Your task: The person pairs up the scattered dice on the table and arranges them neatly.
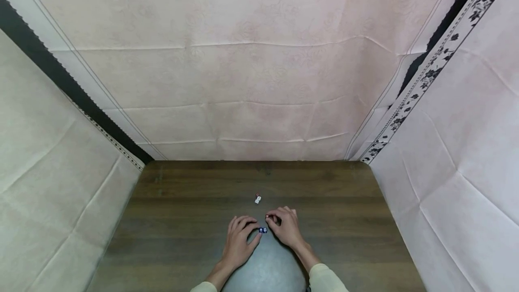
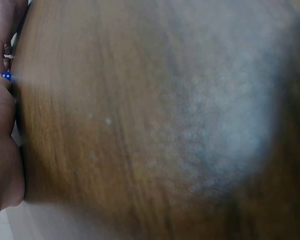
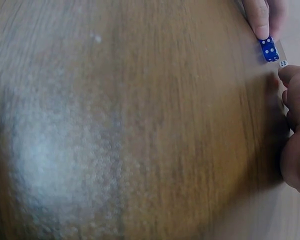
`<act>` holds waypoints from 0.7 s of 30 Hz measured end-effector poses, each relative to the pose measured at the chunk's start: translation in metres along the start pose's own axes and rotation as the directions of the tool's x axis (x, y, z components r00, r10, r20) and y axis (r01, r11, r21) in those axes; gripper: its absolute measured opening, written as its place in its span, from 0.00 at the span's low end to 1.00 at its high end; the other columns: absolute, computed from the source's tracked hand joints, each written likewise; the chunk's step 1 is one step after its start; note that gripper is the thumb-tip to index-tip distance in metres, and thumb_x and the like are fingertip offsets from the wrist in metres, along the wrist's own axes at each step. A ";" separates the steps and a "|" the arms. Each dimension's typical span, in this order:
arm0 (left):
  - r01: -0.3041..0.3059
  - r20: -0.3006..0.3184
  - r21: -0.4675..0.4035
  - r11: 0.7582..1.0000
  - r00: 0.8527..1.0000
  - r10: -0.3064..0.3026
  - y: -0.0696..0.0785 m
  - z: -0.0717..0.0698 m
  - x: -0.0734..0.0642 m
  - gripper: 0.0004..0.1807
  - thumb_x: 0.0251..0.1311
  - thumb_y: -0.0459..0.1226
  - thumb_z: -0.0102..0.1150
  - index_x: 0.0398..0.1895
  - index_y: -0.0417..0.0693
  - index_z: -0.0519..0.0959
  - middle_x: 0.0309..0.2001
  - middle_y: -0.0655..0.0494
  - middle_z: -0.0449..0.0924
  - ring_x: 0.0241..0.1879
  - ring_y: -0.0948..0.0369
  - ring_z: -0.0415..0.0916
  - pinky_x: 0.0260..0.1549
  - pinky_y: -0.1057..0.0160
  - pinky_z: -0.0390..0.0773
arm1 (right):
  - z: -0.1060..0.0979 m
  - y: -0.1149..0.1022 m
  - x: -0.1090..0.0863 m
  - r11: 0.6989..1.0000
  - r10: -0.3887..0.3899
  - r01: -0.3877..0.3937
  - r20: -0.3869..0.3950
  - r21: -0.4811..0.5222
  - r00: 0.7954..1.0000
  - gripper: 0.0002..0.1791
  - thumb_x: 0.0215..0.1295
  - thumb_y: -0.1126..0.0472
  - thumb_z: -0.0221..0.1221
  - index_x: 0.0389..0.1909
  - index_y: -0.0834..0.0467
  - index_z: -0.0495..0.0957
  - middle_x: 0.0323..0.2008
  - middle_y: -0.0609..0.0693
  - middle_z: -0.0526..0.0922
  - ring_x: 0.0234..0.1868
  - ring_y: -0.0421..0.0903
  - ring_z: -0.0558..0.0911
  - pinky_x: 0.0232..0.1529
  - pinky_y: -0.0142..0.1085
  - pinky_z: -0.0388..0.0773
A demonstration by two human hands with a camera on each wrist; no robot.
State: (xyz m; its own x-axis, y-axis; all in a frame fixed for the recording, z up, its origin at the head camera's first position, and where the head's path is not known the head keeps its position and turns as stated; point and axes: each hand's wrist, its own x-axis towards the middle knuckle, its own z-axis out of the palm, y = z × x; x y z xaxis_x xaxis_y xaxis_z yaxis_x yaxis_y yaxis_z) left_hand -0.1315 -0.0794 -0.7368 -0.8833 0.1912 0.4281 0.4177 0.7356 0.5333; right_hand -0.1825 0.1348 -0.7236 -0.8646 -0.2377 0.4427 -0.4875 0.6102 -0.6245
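Observation:
Two blue dice (image 1: 263, 230) with white pips sit side by side on the table. My left hand (image 1: 238, 243) has its thumb and index finger at the left end of the pair, pinching it. One blue die (image 2: 5, 76) shows at the left edge of the left wrist view, and both blue dice (image 3: 269, 49) show in the right wrist view. Up and to the right of them, my right hand (image 1: 285, 226) pinches a small reddish die (image 1: 267, 216) between thumb and index finger; the fingers hide most of it.
Farther back on the brown wooden table (image 1: 182, 211) lie a white die (image 1: 257, 200) and, touching or just behind it, a red die (image 1: 257, 195). Pale cloth walls (image 1: 259, 80) enclose the table at the back and sides. A bright glare covers the tabletop between the forearms.

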 end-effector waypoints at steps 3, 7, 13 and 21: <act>-0.017 -0.016 0.009 1.000 1.000 0.017 -0.003 0.003 -0.001 0.11 0.65 0.46 0.82 0.48 0.60 0.92 0.57 0.61 0.89 0.65 0.51 0.82 0.73 0.25 0.72 | 0.000 0.000 0.000 1.000 -0.002 0.002 0.015 -0.011 1.000 0.05 0.69 0.61 0.79 0.43 0.50 0.95 0.27 0.38 0.82 0.32 0.36 0.71 0.46 0.38 0.62; -0.029 -0.030 0.006 1.000 0.999 0.029 -0.005 0.006 -0.001 0.11 0.65 0.46 0.83 0.48 0.60 0.92 0.56 0.62 0.89 0.65 0.51 0.82 0.72 0.25 0.71 | 0.000 0.000 0.000 0.999 -0.008 0.009 0.031 -0.034 0.999 0.07 0.69 0.58 0.79 0.45 0.49 0.96 0.26 0.36 0.81 0.32 0.36 0.71 0.47 0.39 0.64; -0.032 -0.036 -0.001 0.999 0.999 0.032 -0.005 0.005 0.000 0.11 0.65 0.45 0.83 0.48 0.59 0.92 0.56 0.61 0.89 0.65 0.50 0.82 0.72 0.25 0.71 | -0.001 0.000 0.001 0.998 -0.012 0.016 0.057 -0.067 0.998 0.07 0.68 0.56 0.80 0.45 0.47 0.96 0.26 0.34 0.81 0.33 0.34 0.70 0.47 0.40 0.64; -0.020 -0.017 -0.011 1.000 1.000 0.020 -0.001 0.001 0.000 0.11 0.65 0.44 0.83 0.48 0.57 0.93 0.56 0.57 0.90 0.65 0.48 0.82 0.73 0.24 0.70 | -0.002 0.001 0.000 0.997 0.006 0.003 0.110 -0.080 0.994 0.08 0.69 0.53 0.79 0.47 0.43 0.96 0.27 0.33 0.78 0.33 0.31 0.66 0.47 0.39 0.62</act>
State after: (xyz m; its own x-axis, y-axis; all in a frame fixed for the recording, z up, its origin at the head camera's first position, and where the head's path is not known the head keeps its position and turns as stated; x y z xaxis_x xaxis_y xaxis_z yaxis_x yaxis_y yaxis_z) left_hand -0.1325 -0.0797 -0.7378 -0.8709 0.1948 0.4511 0.4379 0.7243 0.5326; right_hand -0.1826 0.1368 -0.7229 -0.8755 -0.3161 0.3654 -0.4790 0.6677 -0.5699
